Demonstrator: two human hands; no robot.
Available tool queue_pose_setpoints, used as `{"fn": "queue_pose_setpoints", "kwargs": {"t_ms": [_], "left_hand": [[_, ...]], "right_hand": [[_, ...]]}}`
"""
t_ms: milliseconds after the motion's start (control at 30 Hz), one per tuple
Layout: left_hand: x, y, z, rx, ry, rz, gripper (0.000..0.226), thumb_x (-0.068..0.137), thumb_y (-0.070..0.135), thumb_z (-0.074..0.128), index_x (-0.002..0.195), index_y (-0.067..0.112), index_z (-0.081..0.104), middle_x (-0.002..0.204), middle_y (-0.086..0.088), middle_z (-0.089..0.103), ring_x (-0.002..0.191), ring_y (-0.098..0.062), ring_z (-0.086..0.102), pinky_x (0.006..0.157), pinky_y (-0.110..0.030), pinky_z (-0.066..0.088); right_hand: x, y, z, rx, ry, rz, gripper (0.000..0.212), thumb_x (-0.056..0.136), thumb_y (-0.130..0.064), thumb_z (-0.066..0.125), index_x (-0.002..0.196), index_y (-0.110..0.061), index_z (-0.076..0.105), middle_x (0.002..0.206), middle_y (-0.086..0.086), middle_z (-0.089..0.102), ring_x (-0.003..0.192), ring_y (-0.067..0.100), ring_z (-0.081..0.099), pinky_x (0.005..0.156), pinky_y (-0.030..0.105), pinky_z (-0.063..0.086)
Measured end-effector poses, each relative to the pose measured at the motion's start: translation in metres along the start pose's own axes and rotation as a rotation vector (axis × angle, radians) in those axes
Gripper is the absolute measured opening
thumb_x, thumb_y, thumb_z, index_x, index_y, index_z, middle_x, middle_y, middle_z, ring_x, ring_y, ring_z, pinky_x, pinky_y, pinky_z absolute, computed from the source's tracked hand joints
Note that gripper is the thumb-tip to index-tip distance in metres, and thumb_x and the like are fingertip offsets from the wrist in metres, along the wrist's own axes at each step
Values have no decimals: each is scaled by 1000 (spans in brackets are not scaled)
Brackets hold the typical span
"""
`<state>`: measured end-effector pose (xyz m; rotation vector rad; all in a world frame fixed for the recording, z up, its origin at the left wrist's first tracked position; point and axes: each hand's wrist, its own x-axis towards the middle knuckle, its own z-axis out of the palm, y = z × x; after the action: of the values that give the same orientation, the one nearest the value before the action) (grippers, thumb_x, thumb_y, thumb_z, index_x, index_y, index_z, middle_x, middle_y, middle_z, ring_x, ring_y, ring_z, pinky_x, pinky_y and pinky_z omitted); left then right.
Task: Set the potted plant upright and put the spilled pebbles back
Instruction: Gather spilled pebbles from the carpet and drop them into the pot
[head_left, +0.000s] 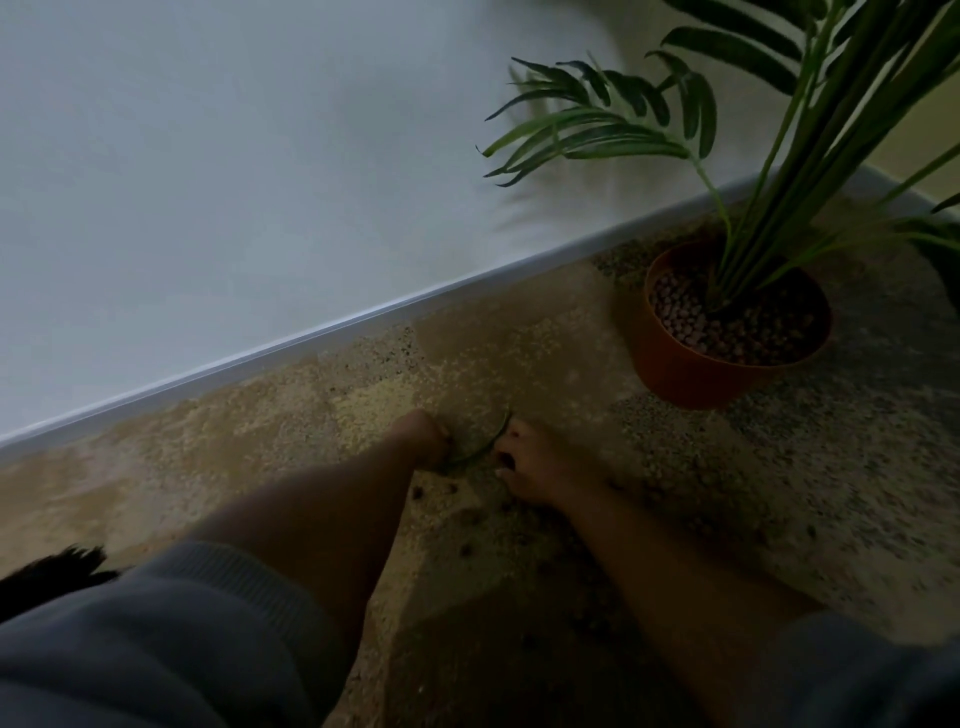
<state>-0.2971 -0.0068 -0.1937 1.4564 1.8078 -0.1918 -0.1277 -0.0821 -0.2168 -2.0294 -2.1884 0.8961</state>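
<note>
Down on floor (519, 338), middle of view: both hands low, small green leaf scrap (480, 451) between them. Left hand (423, 436) fingers curled under at one end of scrap, right hand (524, 462) fingers pinched at other end. Too dim and blurry to tell if either really grips it. Loose pebbles (467, 548) scattered on speckled floor near forearms. Far right: orange pot (675, 371) standing upright by wall (260, 182), pebbles inside, palm fronds (597, 130) rising up.
</note>
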Motion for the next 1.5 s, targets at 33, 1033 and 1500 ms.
{"fn": "queue_pose_setpoints", "kwargs": {"t_ms": [33, 1033, 1500], "left_hand": [[-1, -1, -1, -8, 8, -5, 26, 94, 23, 56, 116, 9, 61, 114, -11, 60, 104, -22, 59, 91, -34, 52], [-38, 106, 16, -1089, -342, -88, 30, 103, 13, 35, 80, 10, 53, 76, -6, 52, 67, -14, 54, 52, -19, 48], [-112, 250, 10, -1302, -555, 231, 31, 105, 16, 26, 114, 1, 51, 85, -12, 47, 70, -15, 46, 81, -28, 46]], "right_hand": [[-2, -3, -1, 4, 5, -5, 32, 93, -33, 58, 124, -24, 58, 137, 1, 40, 119, 22, 46, 93, 33, 41], [-58, 31, -74, 1987, 136, 549, 8, 95, 4, 49, 97, 4, 57, 93, 18, 55, 96, 27, 61, 68, 31, 61], [-82, 60, -201, 2248, 855, 378, 43, 102, -13, 27, 137, 0, 47, 129, 18, 53, 130, 31, 47, 112, 43, 39]]}}
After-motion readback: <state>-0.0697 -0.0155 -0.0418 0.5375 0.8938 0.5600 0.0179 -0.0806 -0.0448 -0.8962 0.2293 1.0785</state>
